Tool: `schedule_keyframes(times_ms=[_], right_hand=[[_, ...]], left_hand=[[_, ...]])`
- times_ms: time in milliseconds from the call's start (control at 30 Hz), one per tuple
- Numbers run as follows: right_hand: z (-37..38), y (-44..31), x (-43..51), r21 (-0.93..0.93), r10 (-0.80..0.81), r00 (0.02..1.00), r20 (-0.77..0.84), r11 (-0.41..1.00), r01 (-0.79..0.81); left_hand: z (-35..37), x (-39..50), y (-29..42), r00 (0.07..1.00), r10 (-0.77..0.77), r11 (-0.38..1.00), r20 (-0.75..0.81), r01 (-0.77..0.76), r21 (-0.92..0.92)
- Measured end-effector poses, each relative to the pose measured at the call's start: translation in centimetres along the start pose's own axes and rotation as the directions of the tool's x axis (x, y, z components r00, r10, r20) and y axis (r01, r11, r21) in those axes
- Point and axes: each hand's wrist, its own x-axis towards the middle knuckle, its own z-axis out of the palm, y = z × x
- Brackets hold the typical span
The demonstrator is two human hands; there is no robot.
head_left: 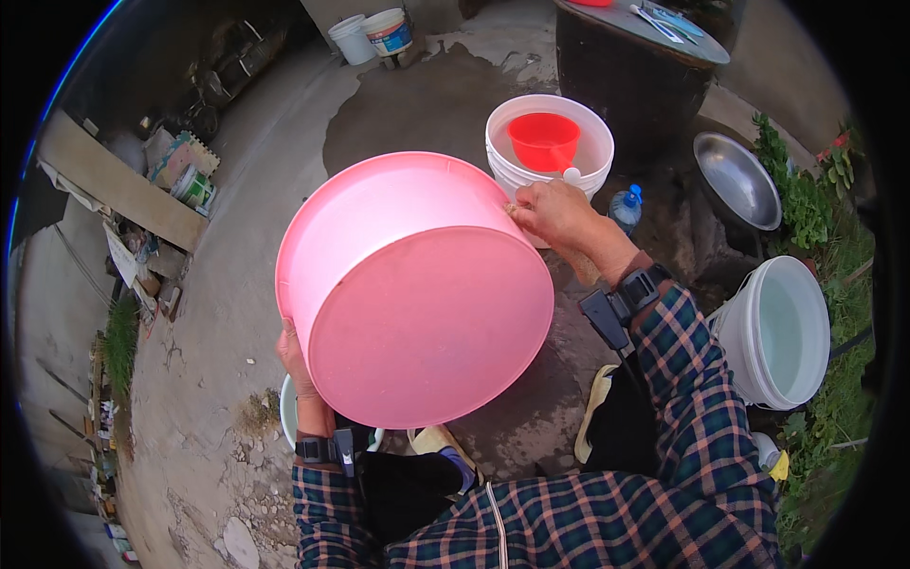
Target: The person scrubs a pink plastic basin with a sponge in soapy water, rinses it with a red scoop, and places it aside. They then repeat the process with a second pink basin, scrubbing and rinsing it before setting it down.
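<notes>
A large pink plastic basin (434, 327) is tilted up before me with its underside facing me. My left hand (298, 366) grips it at the left, the thumb on the outer wall and the other fingers mostly hidden. At the upper right of the basin's outer wall, my right hand (558, 213) is closed around a tan scrubbing cloth (583, 268), which shows at the fingertips and below the palm. Just beyond that hand stands a white bucket (498, 153) with a red plastic dipper (544, 142) in it.
A blue-capped bottle (625, 210) stands near the white bucket. To the right are a metal bowl (739, 181) and a bucket of water (782, 334). A pale tub (288, 412) sits partly hidden by my left arm. A dark drum-like container (629, 75) rises behind.
</notes>
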Motion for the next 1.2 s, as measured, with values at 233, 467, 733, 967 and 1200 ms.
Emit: schedule_keyframes(times_ms=[233, 467, 733, 967, 1200], right_hand=[[-0.9, 0.6, 0.5, 0.129, -0.014, 0.993, -0.120, 0.991, 0.029], [-0.7, -0.2, 0.4, 0.162, 0.001, 0.990, -0.144, 0.987, 0.022], [-0.8, -0.3, 0.1, 0.102, -0.004, 0.996, -0.089, 0.995, 0.013], [-1.5, -1.8, -1.0, 0.123, -0.057, 0.982, -0.180, 0.989, 0.080], [-2.0, -3.5, -2.2, 0.198, -0.080, 0.973, -0.216, 0.972, 0.124]], left_hand=[[-3.3, -4.7, -3.0, 0.923, -0.343, 0.938, -0.176, 0.326, -0.122], [-1.1, -5.2, -0.9, 0.925, -0.341, 0.940, -0.170, 0.334, -0.066], [-0.7, -4.6, -1.5, 0.913, -0.307, 0.952, -0.268, 0.297, -0.076], [-0.5, -4.3, -0.9, 0.916, -0.333, 0.943, -0.222, 0.325, -0.076], [-0.2, -3.4, -1.3, 0.926, -0.307, 0.951, -0.219, 0.295, -0.087]])
